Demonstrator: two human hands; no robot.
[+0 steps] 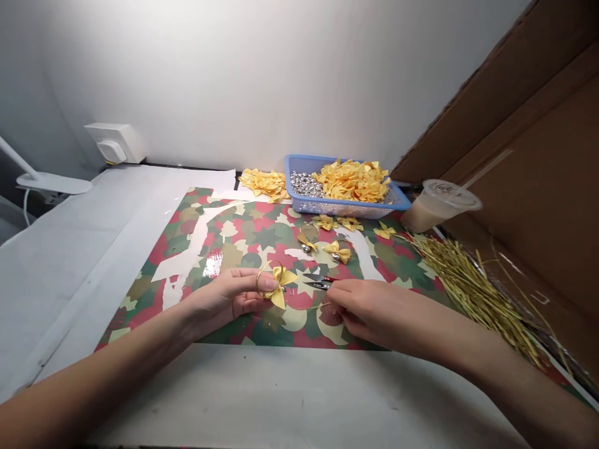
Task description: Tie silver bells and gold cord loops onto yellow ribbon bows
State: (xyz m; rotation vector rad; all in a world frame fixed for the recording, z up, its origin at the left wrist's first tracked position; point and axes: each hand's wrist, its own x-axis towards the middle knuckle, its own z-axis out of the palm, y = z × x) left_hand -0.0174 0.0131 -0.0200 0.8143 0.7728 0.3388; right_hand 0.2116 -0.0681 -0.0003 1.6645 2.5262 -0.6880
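a patterned mat (266, 234) spreads under both hands. right of the right hand lies a sheaf of yellow-green stems (468, 284); beyond that hand sits a blue basket (337, 208) of yellow bows (350, 181) and silver bells (305, 184), with a lidded cup (428, 209) farther right. the right hand (360, 305) is curled, but i can't tell what it grips. the left hand (241, 293) pinches a yellow bow (279, 298) on a gold ring (258, 284), between the hands. dark snips (317, 285) jut into that gap, beside the right fingers.
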